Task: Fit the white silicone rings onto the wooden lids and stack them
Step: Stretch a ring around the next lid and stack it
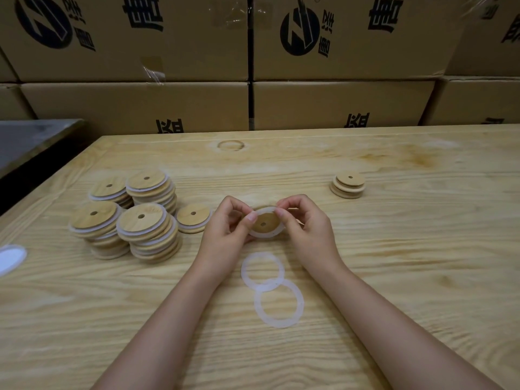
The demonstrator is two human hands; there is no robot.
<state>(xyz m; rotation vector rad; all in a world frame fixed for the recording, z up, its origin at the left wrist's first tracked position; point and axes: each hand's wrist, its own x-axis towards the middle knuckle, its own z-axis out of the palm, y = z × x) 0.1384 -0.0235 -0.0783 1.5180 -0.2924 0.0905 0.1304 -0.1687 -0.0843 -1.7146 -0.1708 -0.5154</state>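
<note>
Both hands hold one round wooden lid (264, 224) with a small centre hole, above the table's middle. A white silicone ring (267, 235) lies around its rim. My left hand (225, 229) pinches the lid's left edge and my right hand (304, 223) pinches the ring at the upper right. Two loose white rings, one (244, 273) and the other (281, 323), overlap on the table just in front of my hands. Several stacks of ringed lids (143, 223) stand to the left, with a single ringed lid (193, 218) beside them. A short stack of bare lids (349, 183) sits at the right.
The work surface is a light wooden table (408, 263). A white oval object (11, 258) lies at the left edge. A dark grey surface (31, 142) adjoins the table's far left corner. Stacked cardboard boxes (337, 102) wall off the far side.
</note>
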